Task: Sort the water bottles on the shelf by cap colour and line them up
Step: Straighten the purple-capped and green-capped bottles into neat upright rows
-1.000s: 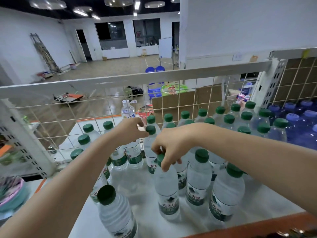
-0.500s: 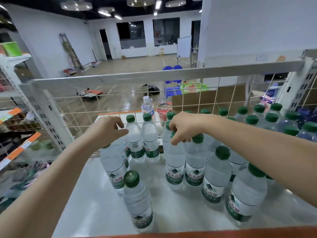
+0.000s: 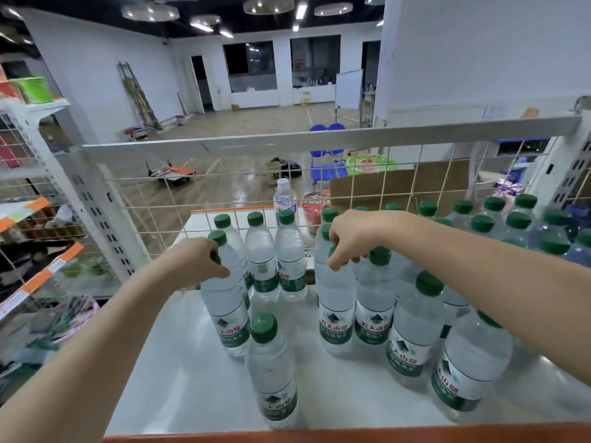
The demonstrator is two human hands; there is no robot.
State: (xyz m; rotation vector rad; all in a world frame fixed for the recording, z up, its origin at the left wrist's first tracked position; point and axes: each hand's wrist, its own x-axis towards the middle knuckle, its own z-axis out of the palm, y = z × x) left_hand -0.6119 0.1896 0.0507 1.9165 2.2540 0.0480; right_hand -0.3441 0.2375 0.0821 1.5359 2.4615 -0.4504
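Several clear water bottles with green caps stand on the white shelf (image 3: 179, 372). My left hand (image 3: 198, 262) is closed around the neck of a green-capped bottle (image 3: 228, 314) at the left of the group. My right hand (image 3: 350, 238) grips the top of another green-capped bottle (image 3: 335, 318) in the middle, its cap hidden under my fingers. A lone green-capped bottle (image 3: 273, 369) stands nearest to me. Further green caps (image 3: 483, 223) fill the right side, and bluish bottles (image 3: 580, 251) sit at the far right edge.
A wire mesh back panel (image 3: 179, 199) and a metal top rail (image 3: 319, 140) close the shelf behind the bottles. An orange front lip (image 3: 319, 436) runs along the near edge. A blue-labelled bottle (image 3: 284, 199) stands behind the mesh. A neighbouring shelf unit (image 3: 28, 219) is on the left.
My left hand has closed on the neck of the left bottle. The right hand has stayed on the middle bottle's top. The view has shifted left and closer to the shelf.
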